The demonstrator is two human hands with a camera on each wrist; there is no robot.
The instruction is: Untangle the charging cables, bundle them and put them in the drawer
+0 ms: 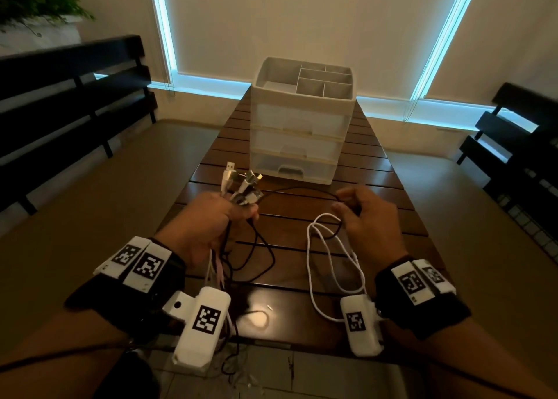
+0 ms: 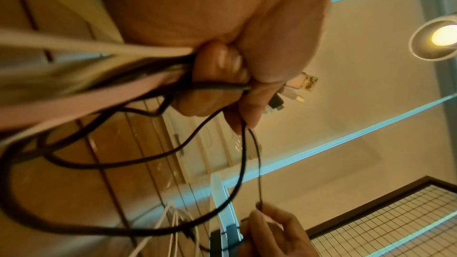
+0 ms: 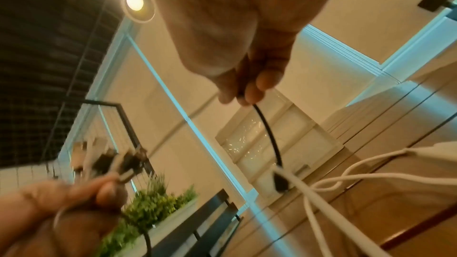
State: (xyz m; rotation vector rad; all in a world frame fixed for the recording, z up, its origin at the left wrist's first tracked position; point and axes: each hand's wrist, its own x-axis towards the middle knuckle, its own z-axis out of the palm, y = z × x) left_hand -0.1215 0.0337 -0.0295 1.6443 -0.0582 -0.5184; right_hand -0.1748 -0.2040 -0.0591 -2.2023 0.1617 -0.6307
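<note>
My left hand [image 1: 220, 217] grips a bunch of charging cables [image 1: 241, 187], their plug ends sticking up above the fist and the cords hanging below to the table. In the left wrist view the fingers [image 2: 217, 77] curl round black, white and pink cords. A thin black cable [image 1: 302, 190] runs from that bunch across to my right hand [image 1: 359, 214], which pinches it between thumb and fingertips [image 3: 249, 89]. A white cable [image 1: 326, 262] lies in loops on the table under the right hand. The white plastic drawer unit [image 1: 297, 144] stands further back, its drawers closed.
The slatted brown wooden table [image 1: 377, 169] is narrow, with floor on both sides. Dark benches [image 1: 69, 102] stand left and right. A potted plant [image 1: 36, 2] sits at the far left. A small metal bit [image 1: 269, 307] lies near the front edge.
</note>
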